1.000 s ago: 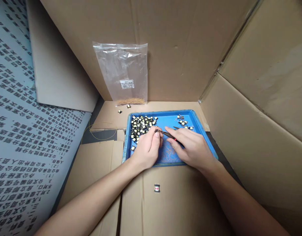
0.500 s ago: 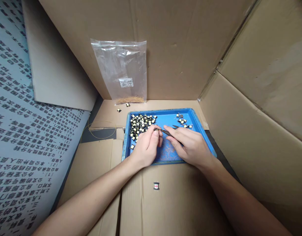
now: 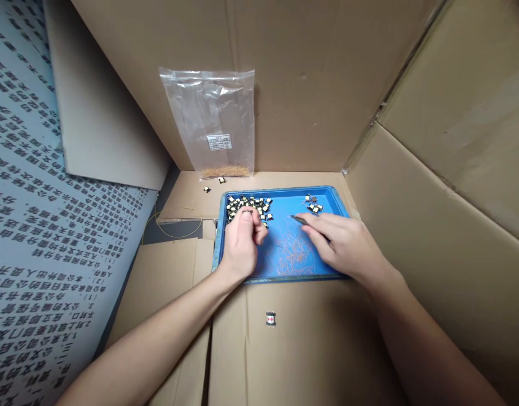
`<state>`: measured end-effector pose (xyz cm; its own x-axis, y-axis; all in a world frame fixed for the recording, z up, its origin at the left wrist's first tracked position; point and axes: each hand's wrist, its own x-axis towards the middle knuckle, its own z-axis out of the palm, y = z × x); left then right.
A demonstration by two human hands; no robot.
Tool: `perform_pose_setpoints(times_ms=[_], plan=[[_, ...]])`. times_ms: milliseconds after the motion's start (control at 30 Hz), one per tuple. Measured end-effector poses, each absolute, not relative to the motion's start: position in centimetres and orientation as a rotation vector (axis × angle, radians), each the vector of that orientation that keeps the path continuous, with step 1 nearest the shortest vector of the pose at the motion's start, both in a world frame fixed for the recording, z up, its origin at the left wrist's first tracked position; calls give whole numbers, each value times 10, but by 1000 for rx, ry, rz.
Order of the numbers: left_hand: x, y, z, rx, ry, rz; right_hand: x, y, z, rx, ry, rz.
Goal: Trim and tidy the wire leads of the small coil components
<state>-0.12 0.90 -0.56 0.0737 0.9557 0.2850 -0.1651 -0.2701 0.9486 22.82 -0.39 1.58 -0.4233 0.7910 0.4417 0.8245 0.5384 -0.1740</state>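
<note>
My left hand is closed above the left side of the blue tray, thumb pressed against the fingers. A dark edge of a small transformer shows at the thumb tip; the rest is hidden by the fingers. Below and behind that hand lies a pile of small black transformers wrapped in yellow tape. Over the tray's right side, my right hand grips dark tweezers, whose tips point left and are apart from the left hand. Fine copper-coloured wire clippings lie scattered between the hands.
Several transformers sit at the tray's back right. A clear bag of orange strands leans on the cardboard wall, two transformers near it. A white-and-red-marked part lies in front. A yellow wire loop is at left.
My hands have moved apart: the left hand went left toward the pile, the right hand went right with the tweezers. The tweezers' tips have left the part in my left fingers.
</note>
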Motion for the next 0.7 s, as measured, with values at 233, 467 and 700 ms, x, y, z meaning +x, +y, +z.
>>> perform_pose_setpoints(times_ms=[233,467,700], plan=[[0,4,-5,1469,911,1281,238,1,16,-1310,-2525,-239],[-1,2,-2,1526,962,1221,234,1,15,-1325,-2420,-93],[-2,2,0,1550,933,1207,232,1,9,-1560,-2403,31]])
